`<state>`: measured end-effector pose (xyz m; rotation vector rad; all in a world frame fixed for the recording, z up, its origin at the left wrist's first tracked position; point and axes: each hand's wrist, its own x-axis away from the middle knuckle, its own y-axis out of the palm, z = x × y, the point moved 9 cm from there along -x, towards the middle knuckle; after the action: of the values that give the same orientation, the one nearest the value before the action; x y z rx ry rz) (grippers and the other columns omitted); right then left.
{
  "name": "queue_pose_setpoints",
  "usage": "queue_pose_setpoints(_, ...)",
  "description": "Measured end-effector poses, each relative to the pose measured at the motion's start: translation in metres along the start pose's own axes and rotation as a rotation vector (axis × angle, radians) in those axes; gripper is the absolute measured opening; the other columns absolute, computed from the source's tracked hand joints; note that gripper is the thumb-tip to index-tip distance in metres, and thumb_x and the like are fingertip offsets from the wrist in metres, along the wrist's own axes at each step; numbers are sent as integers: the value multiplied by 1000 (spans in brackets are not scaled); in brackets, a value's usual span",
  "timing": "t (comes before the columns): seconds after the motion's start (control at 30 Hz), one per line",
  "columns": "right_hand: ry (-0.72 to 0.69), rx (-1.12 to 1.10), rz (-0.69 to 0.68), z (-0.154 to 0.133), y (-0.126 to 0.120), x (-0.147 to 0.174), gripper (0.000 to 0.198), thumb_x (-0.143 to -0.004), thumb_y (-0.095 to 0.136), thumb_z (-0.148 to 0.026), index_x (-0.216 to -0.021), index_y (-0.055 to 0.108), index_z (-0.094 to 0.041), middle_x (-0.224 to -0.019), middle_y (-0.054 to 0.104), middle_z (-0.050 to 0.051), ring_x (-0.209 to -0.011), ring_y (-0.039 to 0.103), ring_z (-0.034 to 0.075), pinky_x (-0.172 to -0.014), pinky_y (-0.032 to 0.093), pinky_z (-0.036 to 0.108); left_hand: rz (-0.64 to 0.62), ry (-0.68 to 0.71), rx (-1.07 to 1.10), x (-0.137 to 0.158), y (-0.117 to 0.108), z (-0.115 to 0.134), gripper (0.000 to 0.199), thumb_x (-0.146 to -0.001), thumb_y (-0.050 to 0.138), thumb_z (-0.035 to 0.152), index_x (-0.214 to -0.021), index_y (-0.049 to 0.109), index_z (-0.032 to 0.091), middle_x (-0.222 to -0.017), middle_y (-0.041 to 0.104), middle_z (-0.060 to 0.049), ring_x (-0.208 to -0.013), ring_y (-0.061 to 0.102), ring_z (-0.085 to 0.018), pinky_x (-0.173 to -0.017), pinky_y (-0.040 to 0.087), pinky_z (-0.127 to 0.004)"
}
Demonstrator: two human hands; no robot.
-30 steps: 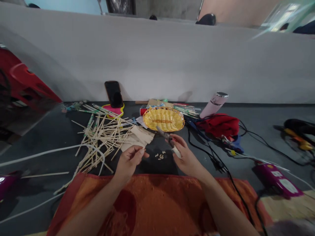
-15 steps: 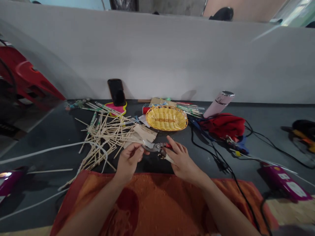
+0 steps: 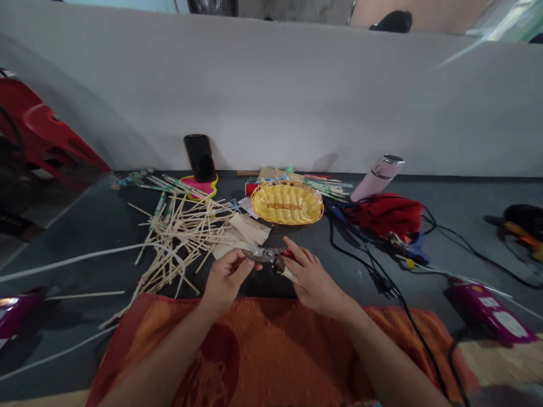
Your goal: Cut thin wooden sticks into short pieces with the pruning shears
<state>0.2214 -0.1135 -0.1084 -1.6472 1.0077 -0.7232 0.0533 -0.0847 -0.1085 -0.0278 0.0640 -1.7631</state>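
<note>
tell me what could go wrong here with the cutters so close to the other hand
The right hand holds the cutters with the blades pointing at the left hand, whose fingers sit right at the tip: a squeeze could nip them. Cut bits may also fly or scatter on the dark floor, near the cables.

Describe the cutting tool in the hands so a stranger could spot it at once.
Start at the yellow woven basket near the grey wall. Straight toward the camera, the right hand grips small shears; the left hand meets their tip. Only they have grey metal blades with a red handle.
</note>
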Motion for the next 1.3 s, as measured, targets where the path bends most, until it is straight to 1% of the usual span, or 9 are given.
queue_pose_setpoints(0.13, 9, -10, -16, 1, -2, 1, 68, -69, 46, -2, -133, 45, -25, -157, 12, 7, -130, 31, 31, -96, 36, 47, -12, -13, -16, -1, 0, -4, 18, -86, 58, 34, -86, 66, 17, -75, 70, -2, -68, 58, -12, -57, 39, -20)
queue_pose_setpoints(0.23, 28, -65, 25, 4, -4, 1, 62, -70, 47, -3, -129, 46, -22, -154, 21, 8, -129, 34, 28, -97, 36, 45, -5, -7, -14, -1, -1, -5, 18, -86, 58, 34, -88, 66, 17, -75, 71, -2, -71, 60, -14, -63, 42, -20)
queue_pose_setpoints(0.37, 82, -162, 112, 8, -7, 1, 73, -74, 50, -13, -143, 25, -18, -149, 32, 13, -127, 37, 26, -99, 35, 45, -10, 13, -26, 1, -1, -1, 18, -87, 58, 34, -86, 66, 17, -78, 71, -2, -76, 62, -15, -73, 44, -23)
queue_pose_setpoints(0.47, 96, -145, 88, 8, -3, 0, 82, -76, 52, -19, -149, 14, -19, -145, 38, 13, -124, 39, 28, -98, 35, 46, -35, 13, -37, 3, 3, 1, 19, -87, 58, 35, -86, 66, 17, -78, 71, -2, -75, 62, -15, -72, 45, -23)
queue_pose_setpoints(0.63, 96, -115, 85, 8, -3, -1, 75, -73, 51, -16, -145, 28, -19, -137, 46, 11, -119, 42, 27, -98, 36, 42, -33, 9, -29, 4, 4, 3, 19, -86, 59, 35, -86, 66, 17, -77, 72, -3, -75, 63, -16, -74, 45, -25)
queue_pose_setpoints(0.73, 109, -101, 92, 9, -3, -1, 74, -71, 52, -15, -143, 31, -19, -135, 48, 11, -118, 43, 26, -98, 36, 41, -33, 9, -33, 4, 4, 4, 20, -86, 58, 36, -84, 65, 17, -76, 72, -3, -75, 63, -16, -74, 45, -25)
queue_pose_setpoints(0.9, 125, -71, 86, 9, -4, 0, 72, -72, 52, -14, -141, 33, -19, -129, 51, 12, -114, 46, 27, -96, 37, 40, -36, -11, -37, 5, 4, 5, 22, -87, 58, 37, -83, 65, 17, -74, 71, -3, -67, 60, -15, -63, 43, -23)
queue_pose_setpoints(1.03, 113, -74, 96, 8, -5, -2, 72, -71, 51, -14, -141, 34, -18, -129, 51, 12, -114, 45, 27, -97, 37, 40, -58, -30, -7, 5, 5, 1, 23, -86, 57, 39, -82, 64, 18, -70, 70, -3, -54, 51, -12, -50, 35, -21)
queue_pose_setpoints(1.3, 57, -107, 54, 9, -2, -4, 80, -69, 50, -13, -145, 27, -19, -134, 47, 11, -117, 42, 27, -98, 35, 42, -165, -80, 107, 5, 12, -12, 32, -86, 57, 44, -76, 61, 14, -64, 63, -2, -42, 29, -5, -43, 19, -21)
